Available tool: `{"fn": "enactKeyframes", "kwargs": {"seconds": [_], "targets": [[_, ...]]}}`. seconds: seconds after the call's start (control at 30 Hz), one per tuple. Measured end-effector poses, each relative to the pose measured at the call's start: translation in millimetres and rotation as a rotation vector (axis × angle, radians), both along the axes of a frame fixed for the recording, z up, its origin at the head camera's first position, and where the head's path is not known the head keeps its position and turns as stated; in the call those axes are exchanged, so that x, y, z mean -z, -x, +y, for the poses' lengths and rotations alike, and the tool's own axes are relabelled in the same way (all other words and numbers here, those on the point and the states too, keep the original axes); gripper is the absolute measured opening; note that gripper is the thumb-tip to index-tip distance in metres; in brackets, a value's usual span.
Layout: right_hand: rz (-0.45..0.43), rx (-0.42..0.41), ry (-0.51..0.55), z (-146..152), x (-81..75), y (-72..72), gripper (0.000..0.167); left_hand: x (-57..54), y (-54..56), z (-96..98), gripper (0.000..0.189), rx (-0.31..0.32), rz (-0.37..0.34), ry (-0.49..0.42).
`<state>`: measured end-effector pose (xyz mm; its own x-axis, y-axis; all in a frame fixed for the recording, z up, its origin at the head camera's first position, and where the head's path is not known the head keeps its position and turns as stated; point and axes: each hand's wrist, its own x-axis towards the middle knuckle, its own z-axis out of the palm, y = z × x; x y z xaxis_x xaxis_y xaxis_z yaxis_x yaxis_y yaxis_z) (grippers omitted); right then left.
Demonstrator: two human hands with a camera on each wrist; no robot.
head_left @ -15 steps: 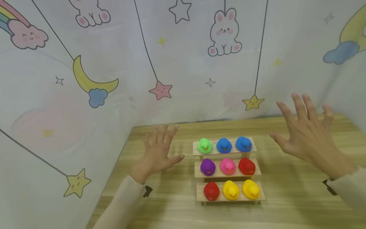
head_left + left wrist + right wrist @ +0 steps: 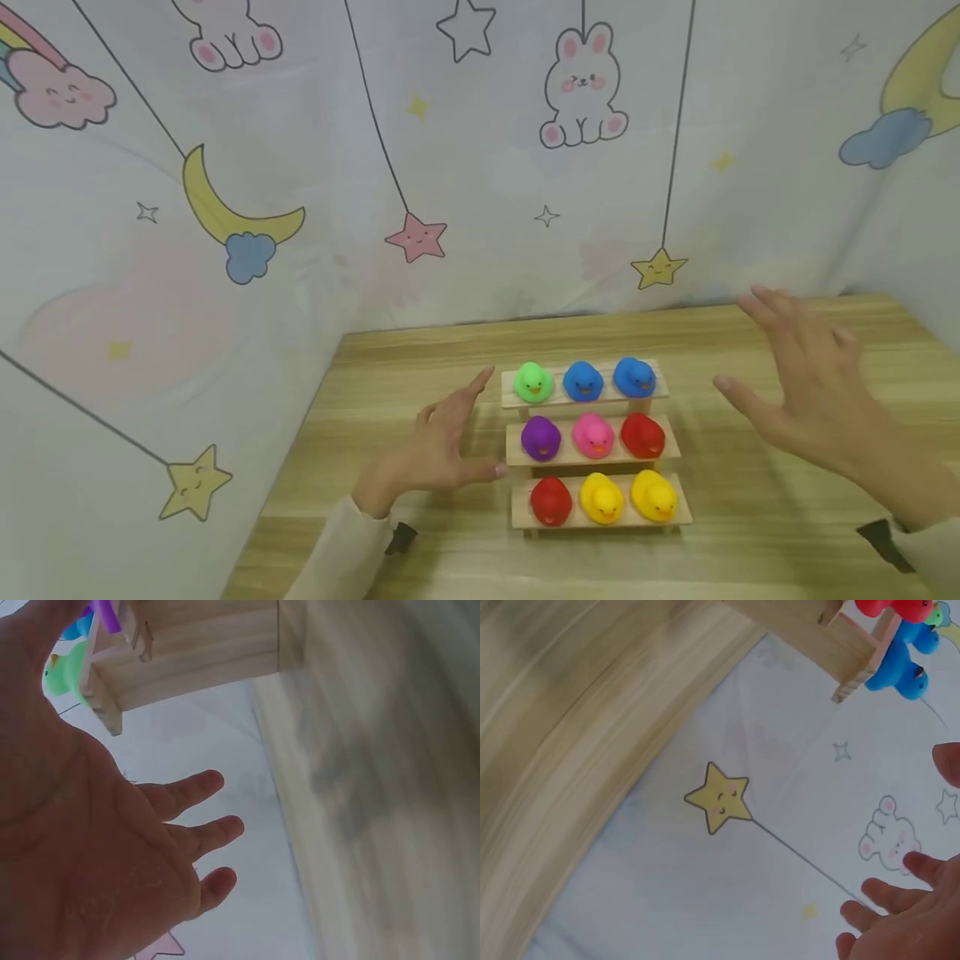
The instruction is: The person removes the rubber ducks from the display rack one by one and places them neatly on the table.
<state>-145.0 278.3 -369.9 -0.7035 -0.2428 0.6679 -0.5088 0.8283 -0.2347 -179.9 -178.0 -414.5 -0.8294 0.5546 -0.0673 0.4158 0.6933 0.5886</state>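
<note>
A three-tier wooden stand [image 2: 517,456] carries rows of rubber ducks. On its top tier sit a green duck [image 2: 533,382] and two blue ducks [image 2: 583,382]. The middle tier bears a purple duck [image 2: 541,438], a pink duck [image 2: 593,436] and a red duck [image 2: 642,436]. Below are another red duck [image 2: 551,502] and two yellow ducks [image 2: 602,499]. My left hand [image 2: 423,454] hovers just left of the stand, thumb and forefinger spread and nothing held. My right hand [image 2: 817,387] is raised farther off to the right, fingers loosely extended, holding nothing.
The stand rests on a wood-grain table [image 2: 450,558]. A white cloth [image 2: 480,167] printed with stars, moons and bunnies hangs behind the table and along its left side.
My left hand has moved right, closer to the stand, and turned so its fingers point toward it. My right hand has turned and lowered slightly. The ducks stay put.
</note>
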Motion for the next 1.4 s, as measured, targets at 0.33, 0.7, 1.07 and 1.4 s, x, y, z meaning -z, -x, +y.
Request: {"fn": "enactKeyframes", "kwargs": {"seconds": [0.33,0.7,1.07,1.4], "targets": [[-0.167,-0.128,0.123,-20,1.0,-21.0,0.093,19.4,1.2,7.1,0.111,0.117,-0.04,-0.262],[-0.2,-0.159,0.184,-43,2.6,-24.5,0.086,36.4,4.3,14.3,0.103,0.097,-0.101,-0.385],[-0.119,-0.189,0.281,-61,-2.1,-7.7,0.079,36.9,5.1,11.3,0.103,0.091,-0.154,-0.311],[-0.177,-0.283,0.325,-62,1.9,5.8,0.068,40.4,5.0,10.7,0.105,0.11,-0.16,-0.34]]}}
